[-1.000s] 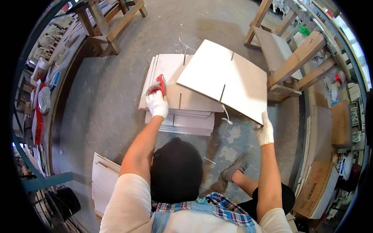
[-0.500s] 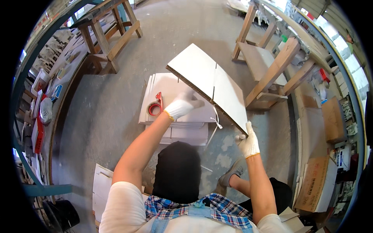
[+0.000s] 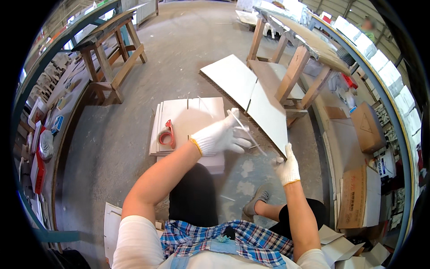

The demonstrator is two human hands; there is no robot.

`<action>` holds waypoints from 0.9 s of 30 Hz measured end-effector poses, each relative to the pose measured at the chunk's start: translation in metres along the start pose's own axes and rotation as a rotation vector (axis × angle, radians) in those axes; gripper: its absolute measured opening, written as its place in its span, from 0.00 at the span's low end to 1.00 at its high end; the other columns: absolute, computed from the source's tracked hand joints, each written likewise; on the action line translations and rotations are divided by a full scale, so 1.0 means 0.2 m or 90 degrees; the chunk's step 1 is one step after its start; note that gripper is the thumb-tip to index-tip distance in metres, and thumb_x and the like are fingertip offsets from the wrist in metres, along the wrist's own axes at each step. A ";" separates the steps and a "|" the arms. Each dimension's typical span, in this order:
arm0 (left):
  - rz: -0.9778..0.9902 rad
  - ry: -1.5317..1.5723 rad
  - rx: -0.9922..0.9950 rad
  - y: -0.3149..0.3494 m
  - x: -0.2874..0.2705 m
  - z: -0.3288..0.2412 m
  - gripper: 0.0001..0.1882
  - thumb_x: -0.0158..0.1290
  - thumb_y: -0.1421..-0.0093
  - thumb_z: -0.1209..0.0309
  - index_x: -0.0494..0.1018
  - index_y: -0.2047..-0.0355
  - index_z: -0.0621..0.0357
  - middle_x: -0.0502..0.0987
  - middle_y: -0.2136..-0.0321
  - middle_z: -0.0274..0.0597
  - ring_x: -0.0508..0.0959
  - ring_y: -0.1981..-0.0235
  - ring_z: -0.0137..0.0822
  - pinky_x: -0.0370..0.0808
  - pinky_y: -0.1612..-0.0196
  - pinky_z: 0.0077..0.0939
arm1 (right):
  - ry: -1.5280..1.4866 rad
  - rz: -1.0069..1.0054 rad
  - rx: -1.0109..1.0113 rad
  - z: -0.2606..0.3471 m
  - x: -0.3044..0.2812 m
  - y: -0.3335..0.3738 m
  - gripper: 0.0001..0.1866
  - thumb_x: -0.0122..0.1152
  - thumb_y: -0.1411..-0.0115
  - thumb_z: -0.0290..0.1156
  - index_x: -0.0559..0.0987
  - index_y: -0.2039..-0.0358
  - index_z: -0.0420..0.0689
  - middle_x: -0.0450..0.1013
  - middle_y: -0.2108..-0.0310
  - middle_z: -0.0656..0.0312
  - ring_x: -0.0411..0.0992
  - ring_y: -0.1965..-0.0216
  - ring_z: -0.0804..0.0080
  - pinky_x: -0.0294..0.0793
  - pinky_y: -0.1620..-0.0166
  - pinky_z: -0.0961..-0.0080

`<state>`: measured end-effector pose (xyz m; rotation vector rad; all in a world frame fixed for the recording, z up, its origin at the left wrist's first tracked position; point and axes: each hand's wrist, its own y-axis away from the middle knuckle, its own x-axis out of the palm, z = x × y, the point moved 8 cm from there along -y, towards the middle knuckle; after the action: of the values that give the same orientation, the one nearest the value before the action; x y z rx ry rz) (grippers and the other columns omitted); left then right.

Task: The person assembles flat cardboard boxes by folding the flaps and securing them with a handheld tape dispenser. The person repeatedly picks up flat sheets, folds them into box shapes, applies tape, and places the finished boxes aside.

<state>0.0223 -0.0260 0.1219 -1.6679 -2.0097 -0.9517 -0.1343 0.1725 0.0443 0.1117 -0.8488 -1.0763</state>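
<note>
My left hand (image 3: 218, 136), in a white knit glove with a yellow cuff, is raised over the right side of a stack of white cardboard sheets (image 3: 206, 107). A thin white strap (image 3: 253, 142) hangs from its fingers, which are partly spread. Off to the right, my right hand (image 3: 287, 167), gloved alike, grips the near lower corner of a slotted white cardboard panel (image 3: 248, 96). That panel is tilted, showing a brown corrugated edge on its left side. On the stack lies a red tape dispenser (image 3: 166, 136).
Wooden trestles (image 3: 109, 62) stand far left, and a wooden bench (image 3: 298, 67) is just beyond the panel. Cardboard boxes (image 3: 354, 197) line the right side. A cluttered shelf (image 3: 53, 116) runs along the left. A short white strip (image 3: 227, 198) lies on the floor near my shoe (image 3: 259, 200).
My left hand has moved right and down a little, and now lifts the white strap. The panel, still in my right hand, sits slightly farther right in view. The view has shifted.
</note>
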 end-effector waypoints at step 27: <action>-0.351 -0.375 0.181 0.04 -0.04 0.00 0.30 0.51 0.36 0.49 0.72 0.62 0.75 0.78 0.70 0.54 0.82 0.73 0.44 0.79 0.76 0.38 | 0.139 0.020 0.236 -0.34 -0.12 0.48 0.16 0.56 0.30 0.49 0.76 0.57 0.50 0.72 0.71 0.68 0.64 0.82 0.77 0.72 0.73 0.74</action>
<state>0.0318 -0.0313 0.1195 -1.3555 -2.9270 -0.2851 -0.0250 0.2194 0.0285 0.5155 -0.8404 -0.8501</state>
